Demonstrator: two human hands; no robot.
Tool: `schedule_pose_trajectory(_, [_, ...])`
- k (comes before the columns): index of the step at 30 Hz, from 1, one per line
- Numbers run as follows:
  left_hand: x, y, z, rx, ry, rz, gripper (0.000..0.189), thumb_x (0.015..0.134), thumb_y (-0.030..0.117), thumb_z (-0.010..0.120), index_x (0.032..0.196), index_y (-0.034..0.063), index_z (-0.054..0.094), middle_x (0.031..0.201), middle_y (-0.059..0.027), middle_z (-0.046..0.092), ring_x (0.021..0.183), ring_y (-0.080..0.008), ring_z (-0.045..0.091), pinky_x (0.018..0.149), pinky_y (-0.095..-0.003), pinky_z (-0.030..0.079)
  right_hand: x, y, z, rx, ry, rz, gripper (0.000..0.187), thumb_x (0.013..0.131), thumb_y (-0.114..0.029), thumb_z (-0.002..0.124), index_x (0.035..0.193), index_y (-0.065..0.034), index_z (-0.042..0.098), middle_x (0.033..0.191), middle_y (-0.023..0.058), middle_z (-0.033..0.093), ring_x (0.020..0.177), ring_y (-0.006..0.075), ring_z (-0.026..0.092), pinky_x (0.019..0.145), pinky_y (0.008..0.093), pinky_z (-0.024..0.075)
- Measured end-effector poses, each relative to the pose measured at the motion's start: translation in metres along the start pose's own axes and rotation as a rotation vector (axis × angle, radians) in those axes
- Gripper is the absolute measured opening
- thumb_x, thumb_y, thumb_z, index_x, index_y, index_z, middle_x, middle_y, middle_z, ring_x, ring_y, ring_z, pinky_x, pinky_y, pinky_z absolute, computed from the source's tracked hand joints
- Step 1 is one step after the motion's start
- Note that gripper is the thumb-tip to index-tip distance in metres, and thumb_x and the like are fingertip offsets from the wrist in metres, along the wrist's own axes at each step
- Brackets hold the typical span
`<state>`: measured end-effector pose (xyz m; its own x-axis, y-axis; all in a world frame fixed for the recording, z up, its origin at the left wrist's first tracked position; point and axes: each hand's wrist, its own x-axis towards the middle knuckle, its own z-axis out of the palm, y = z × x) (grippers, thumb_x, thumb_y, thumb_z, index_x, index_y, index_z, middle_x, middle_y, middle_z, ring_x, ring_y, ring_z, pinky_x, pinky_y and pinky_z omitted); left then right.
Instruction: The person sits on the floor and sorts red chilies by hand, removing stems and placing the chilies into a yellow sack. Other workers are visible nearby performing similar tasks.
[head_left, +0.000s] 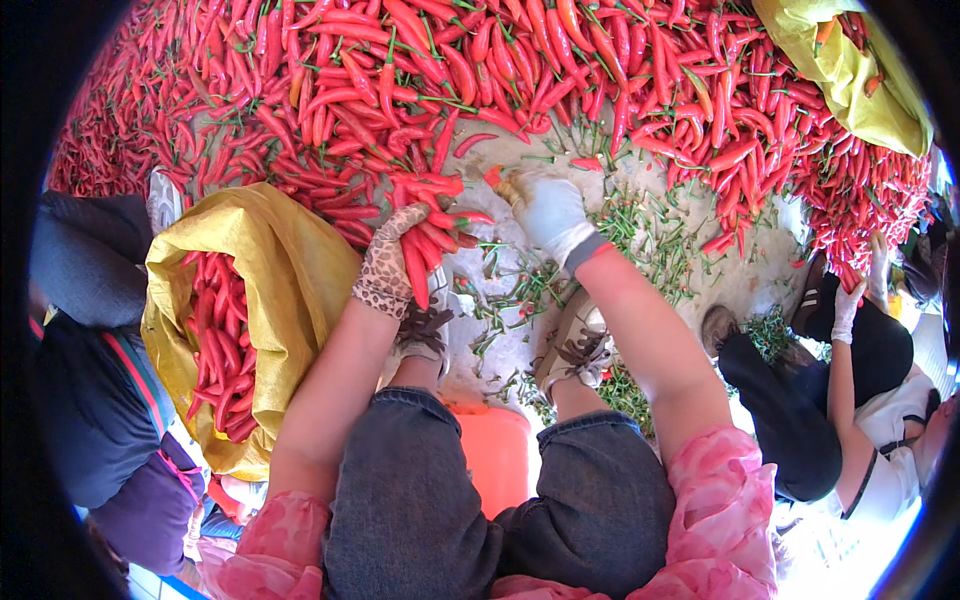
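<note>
My left hand (394, 259), in a leopard-print glove, is closed on a bunch of red chili peppers (431, 236) whose tips point in different directions. To its right, my right hand (544, 206) wears a white glove with stained fingertips; an orange-red bit (493, 176) shows at its fingers, and whether they grip it cannot be told. Beyond both hands spreads a large heap of red chilies (480, 60) with green stems. Cut-off green stems (637, 232) lie scattered on the floor under and beside my right hand.
A yellow woven sack (292, 262) holding red chilies stands left of my left arm. Another yellow sack (862, 97) lies at the upper right. An orange-red plastic bucket or stool (491, 457) is between my legs. People sit close on the left and right, one with a gloved hand (847, 307).
</note>
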<state>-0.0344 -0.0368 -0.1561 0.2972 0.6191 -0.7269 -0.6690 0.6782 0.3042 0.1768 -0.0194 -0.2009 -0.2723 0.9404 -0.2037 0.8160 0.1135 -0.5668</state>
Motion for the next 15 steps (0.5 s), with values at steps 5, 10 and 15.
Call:
schedule_pose_trajectory(5, [-0.036,0.013,0.068,0.633,-0.013,-0.012,0.043,0.080,0.012,0.068,0.118,-0.0008,0.052,0.100,-0.0163,0.065,0.088,-0.0242,0.066,0.074,-0.0362,0.057,0.058,0.000,0.015,-0.308,0.062,-0.316,0.028,0.074,-0.032,0.061,0.091,-0.0098,0.065,0.090,0.0124,0.065,0.082,0.0316,0.063,0.066,0.0454,0.0485])
schedule_pose_trajectory(10, [-0.143,0.108,0.066,0.455,-0.103,0.543,0.041,0.092,0.015,0.050,0.131,0.0002,0.045,0.116,-0.0165,0.058,0.099,-0.0247,0.061,0.086,-0.0376,0.053,0.034,0.026,0.028,-0.407,0.047,-0.103,0.023,0.072,-0.026,0.062,0.085,-0.0075,0.065,0.094,0.0147,0.063,0.088,0.0296,0.061,0.074,0.0417,0.0489])
schedule_pose_trajectory(15, [-0.216,0.177,-0.021,1.218,0.802,0.908,0.054,0.086,0.009,0.063,0.135,-0.0007,0.042,0.132,-0.0151,0.050,0.119,-0.0214,0.049,0.100,-0.0316,0.040,-0.013,0.019,-0.101,0.415,0.035,-0.174,0.027,0.083,-0.018,0.062,0.106,-0.0049,0.062,0.114,0.0119,0.058,0.111,0.0263,0.054,0.088,0.0351,0.0477])
